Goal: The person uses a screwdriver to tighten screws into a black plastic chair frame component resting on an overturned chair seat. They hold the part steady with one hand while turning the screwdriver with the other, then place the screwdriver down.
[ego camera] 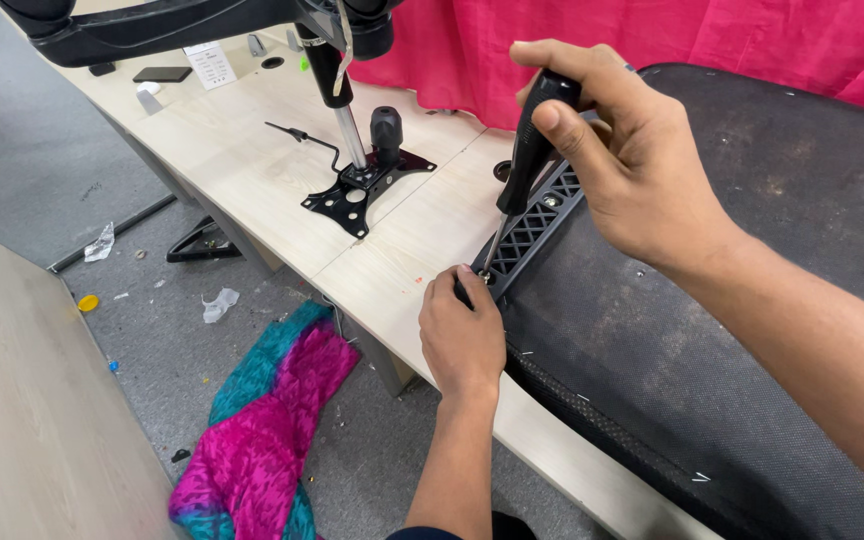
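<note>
Gripping glossy black screwdriver point(527, 160), right hand point(617, 150) closed; left hand point(462, 330) pinching latticed plastic bracket point(532, 225).

A head-worn camera looks steeply down, close over the workbench point(252, 160) edge.

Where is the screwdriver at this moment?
In the head view, the screwdriver is right of centre, gripped by the right hand. Its tip meets the black lattice bracket on the chair seat, beside the left hand.
</note>
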